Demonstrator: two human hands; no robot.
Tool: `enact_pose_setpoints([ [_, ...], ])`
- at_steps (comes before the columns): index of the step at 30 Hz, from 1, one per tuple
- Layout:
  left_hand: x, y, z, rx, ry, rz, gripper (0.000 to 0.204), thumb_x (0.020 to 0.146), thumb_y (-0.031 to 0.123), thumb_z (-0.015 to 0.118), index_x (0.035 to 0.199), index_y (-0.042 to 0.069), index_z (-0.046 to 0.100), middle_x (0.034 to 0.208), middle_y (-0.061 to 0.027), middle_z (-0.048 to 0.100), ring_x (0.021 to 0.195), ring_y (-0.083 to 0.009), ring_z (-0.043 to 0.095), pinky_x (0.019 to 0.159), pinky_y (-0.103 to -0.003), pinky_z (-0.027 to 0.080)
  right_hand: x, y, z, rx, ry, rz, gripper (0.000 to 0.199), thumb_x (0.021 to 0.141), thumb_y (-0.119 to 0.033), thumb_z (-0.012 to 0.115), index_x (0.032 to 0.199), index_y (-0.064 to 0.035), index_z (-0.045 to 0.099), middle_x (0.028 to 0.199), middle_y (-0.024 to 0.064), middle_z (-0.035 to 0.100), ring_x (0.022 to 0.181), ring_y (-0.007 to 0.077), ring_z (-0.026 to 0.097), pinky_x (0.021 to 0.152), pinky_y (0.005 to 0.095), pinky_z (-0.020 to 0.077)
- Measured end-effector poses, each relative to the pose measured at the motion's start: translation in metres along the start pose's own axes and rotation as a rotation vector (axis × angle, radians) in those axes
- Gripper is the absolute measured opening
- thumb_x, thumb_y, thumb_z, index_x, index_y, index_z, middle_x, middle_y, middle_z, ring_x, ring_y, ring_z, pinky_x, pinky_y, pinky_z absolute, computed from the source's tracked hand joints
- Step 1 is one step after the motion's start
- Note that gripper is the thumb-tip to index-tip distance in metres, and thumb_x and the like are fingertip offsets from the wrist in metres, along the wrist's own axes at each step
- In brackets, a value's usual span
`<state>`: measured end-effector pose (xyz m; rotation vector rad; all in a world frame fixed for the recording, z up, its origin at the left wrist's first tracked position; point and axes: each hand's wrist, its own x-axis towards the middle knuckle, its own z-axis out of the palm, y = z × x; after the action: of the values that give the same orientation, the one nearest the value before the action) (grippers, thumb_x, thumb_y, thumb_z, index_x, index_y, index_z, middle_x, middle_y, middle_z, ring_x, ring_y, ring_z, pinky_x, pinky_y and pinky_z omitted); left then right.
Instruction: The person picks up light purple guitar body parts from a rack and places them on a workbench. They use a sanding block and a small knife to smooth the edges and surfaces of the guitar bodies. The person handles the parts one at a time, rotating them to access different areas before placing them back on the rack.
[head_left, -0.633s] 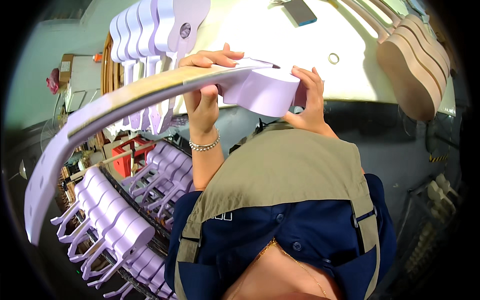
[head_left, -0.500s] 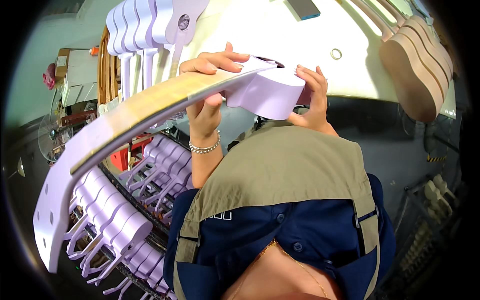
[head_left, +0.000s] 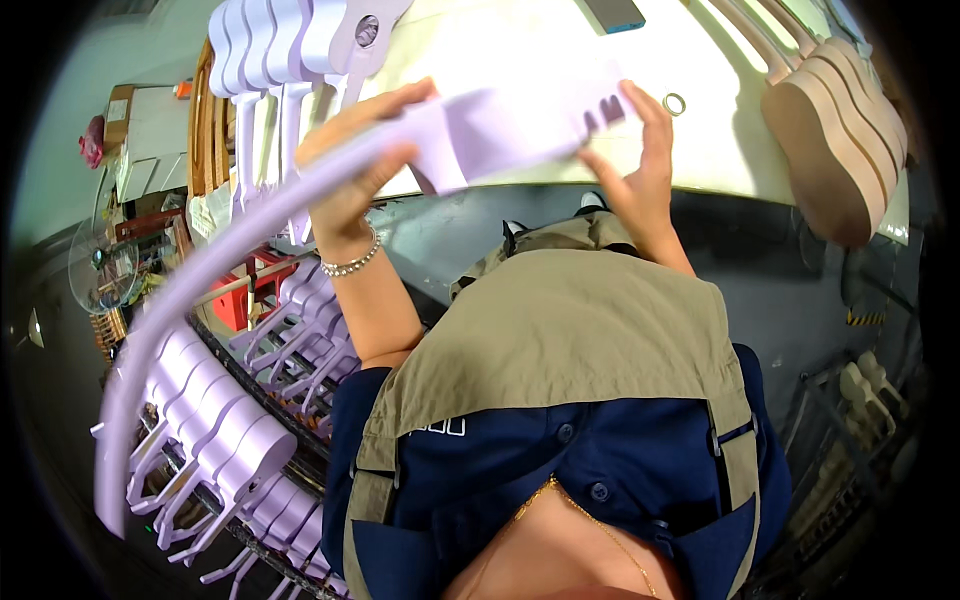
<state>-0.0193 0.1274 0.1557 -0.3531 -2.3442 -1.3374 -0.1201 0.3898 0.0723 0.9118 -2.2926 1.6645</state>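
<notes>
A light purple ukulele (head_left: 510,130) without strings is held above the near edge of the white table. Its long neck reaches down toward the lower left, and motion blurs it. My left hand (head_left: 350,160), with a beaded bracelet on the wrist, is closed round the neck close to the body. At the body's far end, my right hand (head_left: 645,180) pinches the edge between thumb and fingers. The curved side of the body faces me, while the front with its sound hole is hidden.
Several purple ukuleles (head_left: 265,50) stand at the table's upper left, and several tan ones (head_left: 830,140) at its right. A tape roll (head_left: 674,104) and a dark block (head_left: 612,14) lie on the white table (head_left: 715,165). More purple ukuleles (head_left: 200,400) hang on a rack at lower left.
The ukulele has been turned over about its length, so the taped fingerboard no longer shows. My left hand has moved left, and my right hand slightly right, with the body.
</notes>
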Motion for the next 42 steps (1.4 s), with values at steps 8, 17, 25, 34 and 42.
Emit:
enact_pose_setpoints([
  [8,-0.067,-0.03,-0.02,-0.636,1.133,-0.632,0.045,0.084,0.023,0.058,0.123,0.004,0.046,0.115,-0.0172,0.056,0.099,-0.0259,0.058,0.08,-0.036,0.052,-0.015,0.068,0.023,0.425,-0.163,0.545,0.071,0.088,-0.057,0.024,0.138,-0.0051,0.025,0.14,0.0158,0.027,0.13,0.029,0.026,0.106,0.0422,0.0205],
  [17,-0.134,-0.04,0.007,-0.841,1.213,-0.739,0.046,0.087,0.037,0.055,0.119,0.005,0.049,0.11,-0.0127,0.057,0.1,-0.023,0.057,0.083,-0.036,0.052,-0.017,0.04,0.034,0.863,-0.321,0.819,0.089,0.084,-0.069,0.009,0.139,0.0005,0.019,0.14,0.0207,0.028,0.13,0.0292,0.029,0.105,0.0387,0.0275],
  [25,-0.122,-0.004,0.021,-0.578,1.212,-0.718,0.055,0.089,0.042,0.051,0.126,0.002,0.042,0.117,-0.0185,0.055,0.091,-0.0206,0.061,0.07,-0.027,0.053,-0.034,0.056,0.036,1.016,-0.291,0.88,0.088,0.084,-0.067,0.008,0.137,0.0024,0.02,0.135,0.021,0.034,0.123,0.0296,0.039,0.099,0.0382,0.0378],
  [34,-0.112,0.012,0.023,-0.436,1.129,-0.682,0.062,0.089,0.045,0.049,0.126,-0.004,0.039,0.116,-0.0235,0.054,0.097,-0.0258,0.06,0.077,-0.034,0.053,-0.038,0.057,0.033,1.056,-0.266,0.915,0.088,0.084,-0.068,0.01,0.136,0.0018,0.023,0.134,0.0191,0.037,0.122,0.0287,0.04,0.098,0.0379,0.0378],
  [42,-0.099,0.023,0.027,-0.375,1.059,-0.649,0.057,0.092,0.04,0.046,0.124,-0.007,0.04,0.116,-0.0251,0.053,0.102,-0.0303,0.056,0.084,-0.039,0.05,-0.045,0.068,0.036,1.159,-0.166,1.067,0.085,0.085,-0.068,0.015,0.136,-0.0011,0.026,0.134,0.0157,0.038,0.122,0.0268,0.04,0.099,0.0381,0.0365],
])
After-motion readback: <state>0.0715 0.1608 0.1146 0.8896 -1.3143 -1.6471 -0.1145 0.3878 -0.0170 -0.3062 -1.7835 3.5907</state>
